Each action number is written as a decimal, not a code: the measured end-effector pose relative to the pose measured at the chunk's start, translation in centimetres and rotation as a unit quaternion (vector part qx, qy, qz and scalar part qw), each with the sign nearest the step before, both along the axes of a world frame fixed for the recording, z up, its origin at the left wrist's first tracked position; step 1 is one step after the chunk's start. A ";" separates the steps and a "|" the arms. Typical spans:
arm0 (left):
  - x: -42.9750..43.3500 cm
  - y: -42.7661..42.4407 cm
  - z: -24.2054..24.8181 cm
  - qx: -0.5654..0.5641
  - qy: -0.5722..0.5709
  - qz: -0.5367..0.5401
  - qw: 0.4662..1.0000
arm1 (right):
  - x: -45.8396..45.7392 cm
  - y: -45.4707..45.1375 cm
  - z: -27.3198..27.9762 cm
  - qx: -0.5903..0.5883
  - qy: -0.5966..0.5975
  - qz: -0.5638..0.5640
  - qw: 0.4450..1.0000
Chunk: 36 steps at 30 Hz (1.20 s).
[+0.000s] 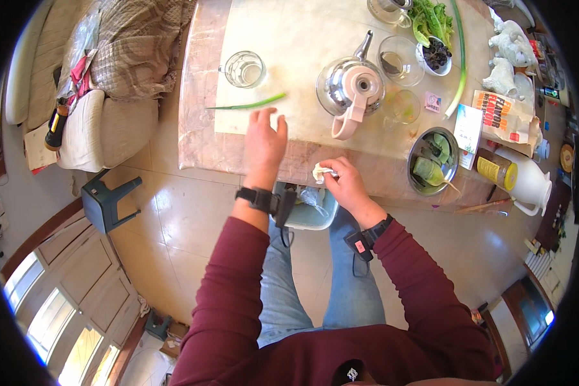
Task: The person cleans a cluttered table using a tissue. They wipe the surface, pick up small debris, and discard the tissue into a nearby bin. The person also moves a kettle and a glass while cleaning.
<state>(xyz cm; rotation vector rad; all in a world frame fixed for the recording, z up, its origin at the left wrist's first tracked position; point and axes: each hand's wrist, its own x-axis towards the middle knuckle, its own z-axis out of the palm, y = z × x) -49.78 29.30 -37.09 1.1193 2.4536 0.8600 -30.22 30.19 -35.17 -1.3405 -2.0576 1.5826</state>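
Note:
My left hand (pixel 266 144) hovers by the near side of the table with fingers apart and nothing held. Just beyond its fingertips lies a cut green scallion leaf (pixel 251 103). A crumpled white tissue (pixel 319 172) is pinched in my right hand (pixel 348 182) at the table's front edge. Below that edge a light blue bin (pixel 309 223) with plastic scraps inside stands between my legs. Past the left hand is a glass mug (pixel 244 70) of clear liquid. Further right sits a shiny steel kettle (pixel 335 87) with a pink handle.
Right of the kettle are a steel bowl (pixel 413 181) holding a green radish, a glass bowl (pixel 412 60), and a white bowl of black fungus (pixel 436 55). A long scallion (pixel 462 62), a jar (pixel 494 169) and a toppled white pitcher (pixel 530 186) line the right. A stool (pixel 107 205) stands left.

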 end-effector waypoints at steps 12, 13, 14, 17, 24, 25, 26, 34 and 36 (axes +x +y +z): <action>-7.6 0.6 -0.4 -0.089 0.223 -0.179 0.954 | -9.7 3.0 0.0 0.108 0.042 -0.082 0.990; -7.9 -0.2 0.3 -0.059 0.242 -0.162 0.955 | -10.5 3.5 -0.3 0.124 0.043 -0.084 0.988; -8.5 -1.3 1.1 -0.059 0.245 -0.149 0.956 | -11.5 4.1 -0.7 0.126 0.050 -0.103 0.985; -10.3 -6.1 3.4 -0.040 0.227 -0.058 0.971 | -14.0 6.5 -2.2 0.183 -0.015 -0.087 0.979; -12.7 -18.5 2.6 0.035 -0.129 0.162 0.978 | -17.1 8.6 -5.3 0.287 -0.126 -0.054 0.948; -12.3 -19.8 2.3 0.033 -0.182 0.200 0.962 | -16.9 7.5 -5.4 0.255 -0.128 -0.012 0.958; -11.9 -20.7 2.1 0.034 -0.233 0.236 0.943 | -16.7 5.9 -5.4 0.246 -0.112 0.024 0.962; -9.1 -23.2 1.6 0.149 -0.382 0.355 0.840 | -17.2 -1.5 -2.2 0.161 -0.048 0.218 0.961; -9.1 -23.8 1.8 0.145 -0.397 0.377 0.824 | -20.5 -0.7 -2.1 0.189 0.024 0.208 0.959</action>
